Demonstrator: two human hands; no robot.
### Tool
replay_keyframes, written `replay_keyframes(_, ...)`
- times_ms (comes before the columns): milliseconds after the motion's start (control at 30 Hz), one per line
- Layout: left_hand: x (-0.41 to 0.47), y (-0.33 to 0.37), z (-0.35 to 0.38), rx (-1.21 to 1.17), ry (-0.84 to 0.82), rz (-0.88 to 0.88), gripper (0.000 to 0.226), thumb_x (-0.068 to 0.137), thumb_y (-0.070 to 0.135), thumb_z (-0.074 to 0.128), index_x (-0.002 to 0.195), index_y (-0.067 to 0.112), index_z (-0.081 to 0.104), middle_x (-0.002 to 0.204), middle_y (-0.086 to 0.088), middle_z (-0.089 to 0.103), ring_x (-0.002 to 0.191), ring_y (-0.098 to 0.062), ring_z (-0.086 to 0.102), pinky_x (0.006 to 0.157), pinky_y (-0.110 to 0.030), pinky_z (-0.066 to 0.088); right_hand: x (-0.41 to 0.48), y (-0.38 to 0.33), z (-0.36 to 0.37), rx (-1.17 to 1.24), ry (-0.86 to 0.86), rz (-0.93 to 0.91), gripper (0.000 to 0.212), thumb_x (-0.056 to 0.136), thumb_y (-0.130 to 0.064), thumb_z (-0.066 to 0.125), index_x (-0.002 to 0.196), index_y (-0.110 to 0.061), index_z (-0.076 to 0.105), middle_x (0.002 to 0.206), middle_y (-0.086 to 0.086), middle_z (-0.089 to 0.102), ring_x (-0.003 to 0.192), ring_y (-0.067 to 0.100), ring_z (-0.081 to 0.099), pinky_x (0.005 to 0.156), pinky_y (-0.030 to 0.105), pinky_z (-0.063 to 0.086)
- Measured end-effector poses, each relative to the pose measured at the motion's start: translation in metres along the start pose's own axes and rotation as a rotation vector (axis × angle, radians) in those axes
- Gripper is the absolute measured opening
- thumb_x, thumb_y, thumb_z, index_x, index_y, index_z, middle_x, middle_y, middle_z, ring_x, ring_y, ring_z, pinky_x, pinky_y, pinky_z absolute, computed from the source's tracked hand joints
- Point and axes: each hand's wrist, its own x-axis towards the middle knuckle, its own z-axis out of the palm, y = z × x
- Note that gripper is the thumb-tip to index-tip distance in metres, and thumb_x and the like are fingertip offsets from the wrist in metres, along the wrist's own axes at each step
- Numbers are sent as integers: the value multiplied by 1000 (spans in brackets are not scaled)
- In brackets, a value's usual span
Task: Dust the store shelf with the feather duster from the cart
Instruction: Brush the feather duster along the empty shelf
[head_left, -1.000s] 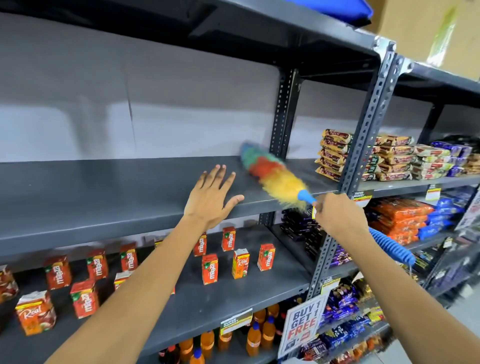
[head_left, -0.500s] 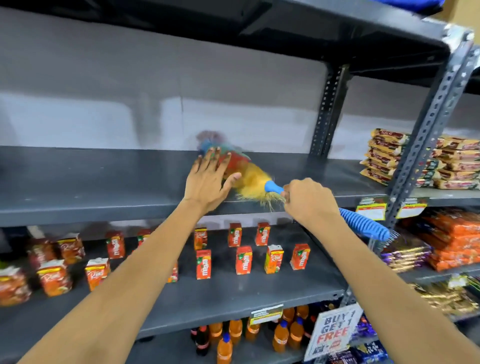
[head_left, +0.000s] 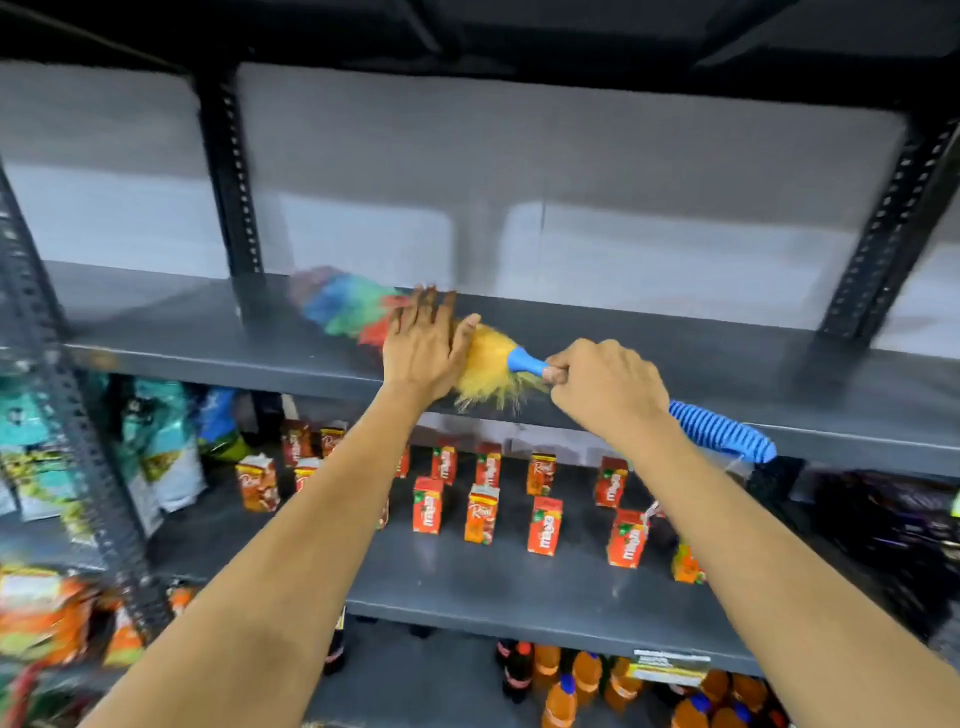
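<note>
Both hands were at the gray shelf (head_left: 208, 338): the right hand (head_left: 605, 387) gripped the duster (head_left: 353, 312) by its blue handle, feathers lying leftward on the shelf, left hand (head_left: 423, 345) spread flat just near them.

Left hand (head_left: 423, 345) flat, fingers spread — right hand (head_left: 605, 387) fisted, both arms outstretched

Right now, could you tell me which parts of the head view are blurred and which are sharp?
In the head view, the feather duster tip smears with motion; the packets at the left edge are streaked; the right hand and the juice cartons below stay fairly crisp; the rack uprights lean from wide-angle distortion.
</note>
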Motion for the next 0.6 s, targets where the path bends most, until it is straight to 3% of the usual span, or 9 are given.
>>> replay_keyframes(100, -3, -14, -7, 17, -5, -31, 60, 96, 49, 21, 144, 13, 22, 155, -14, 22, 145, -27, 14, 117, -44, 9, 0, -31, 7, -9, 38, -32, 27, 92, -25, 52, 114, -11, 60, 107, 13, 63, 97, 34, 61, 68, 35, 39)
replay_keyframes(267, -2, -14, -4, 0, 5, -43, 58, 96, 48, 22, 144, 15, 24, 155, -13, 22, 145, -26, 11, 118, -45, 8, -6, -34, 7, 137, -40, 6, 31, 92, -28, 50, 120, -18, 60, 110, 11, 63, 97, 31, 60, 70, 35, 41)
replay_keyframes(467, 5, 37, 20, -29, -80, 44, 61, 96, 49, 19, 144, 12, 24, 155, -15, 22, 145, -28, 11, 119, -44, 4, -32, 3, 4, 35, 10, 140, 27, 90, -25, 53, 113, -12, 60, 102, 11, 64, 91, 30, 63, 64, 34, 38)
replay_keyframes(600, 4, 94, 43, -80, -162, 150, 63, 95, 51, 18, 144, 11, 24, 156, -15, 20, 146, -27, 8, 119, -43, 4, -53, 66, -15, -50, 20, 321, 28, 90, -27, 52, 113, -14, 62, 108, 12, 64, 99, 34, 61, 72, 35, 43)
